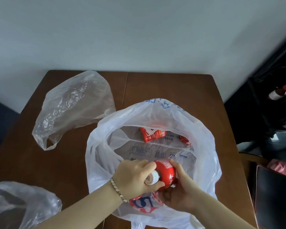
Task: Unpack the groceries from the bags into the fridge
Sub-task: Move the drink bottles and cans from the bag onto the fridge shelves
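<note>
The fingers (149, 164) of the left hand (132, 176) curl over the neck of a red bottle (166, 175), with the thumb tucked under its white cap (154, 177). The fingers (177, 166) of the right hand (177, 195) wrap the far side of the body while the palm cups it from beneath. Both hands grip the one bottle, which lies on its side, cap toward the person, just over the mouth of the white shopping bag (155, 113). I'd guess the double hold is there to steady it as it clears the floppy plastic.

Deeper in the bag, at its far end, lie a red pack (153, 135) and a smaller red item (185, 140), well apart from the hands. The bag sits on the brown bench (163, 86) with its rim spread wide, which leaves the contents easy to see and reach. A clear bag (73, 106) slumps at the bench's far left, seemingly emptied, and another clear bag (23, 204) lies at the near left. No fridge is in sight, so the bottle will need carrying off.
</note>
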A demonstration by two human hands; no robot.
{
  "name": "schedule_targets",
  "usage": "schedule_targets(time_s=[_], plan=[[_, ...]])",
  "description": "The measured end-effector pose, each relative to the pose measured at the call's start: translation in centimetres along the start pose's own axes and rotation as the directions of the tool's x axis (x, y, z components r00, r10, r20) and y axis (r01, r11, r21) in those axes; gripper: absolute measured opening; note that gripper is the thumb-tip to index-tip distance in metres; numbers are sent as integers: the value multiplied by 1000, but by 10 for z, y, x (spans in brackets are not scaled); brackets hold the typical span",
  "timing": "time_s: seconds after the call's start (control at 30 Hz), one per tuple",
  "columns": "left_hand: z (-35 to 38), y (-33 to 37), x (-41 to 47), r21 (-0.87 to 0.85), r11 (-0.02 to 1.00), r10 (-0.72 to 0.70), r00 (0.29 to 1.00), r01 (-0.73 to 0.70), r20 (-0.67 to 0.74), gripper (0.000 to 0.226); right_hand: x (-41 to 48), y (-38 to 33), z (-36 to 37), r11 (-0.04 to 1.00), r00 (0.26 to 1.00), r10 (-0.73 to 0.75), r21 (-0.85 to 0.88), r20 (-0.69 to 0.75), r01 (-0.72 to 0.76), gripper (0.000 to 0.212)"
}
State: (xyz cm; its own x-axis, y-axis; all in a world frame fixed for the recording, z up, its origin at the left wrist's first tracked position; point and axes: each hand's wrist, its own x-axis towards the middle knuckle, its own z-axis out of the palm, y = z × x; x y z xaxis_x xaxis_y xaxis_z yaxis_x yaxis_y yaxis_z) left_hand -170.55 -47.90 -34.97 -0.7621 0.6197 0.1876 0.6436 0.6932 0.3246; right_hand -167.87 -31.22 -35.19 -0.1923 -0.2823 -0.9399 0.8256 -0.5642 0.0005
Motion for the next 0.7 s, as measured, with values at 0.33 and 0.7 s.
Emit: schedule_targets(time_s=[0.33, 0.7], plan=[[9, -26, -6, 175, 971, -162, 987, 162, -9, 51, 70, -79, 39, -354, 499, -804, -935, 323, 35, 78], [-4, -28, 3, 223, 950, -250, 962, 221, 111, 55, 78, -78, 17, -433, 710, -654, -899, 261, -69, 49]])
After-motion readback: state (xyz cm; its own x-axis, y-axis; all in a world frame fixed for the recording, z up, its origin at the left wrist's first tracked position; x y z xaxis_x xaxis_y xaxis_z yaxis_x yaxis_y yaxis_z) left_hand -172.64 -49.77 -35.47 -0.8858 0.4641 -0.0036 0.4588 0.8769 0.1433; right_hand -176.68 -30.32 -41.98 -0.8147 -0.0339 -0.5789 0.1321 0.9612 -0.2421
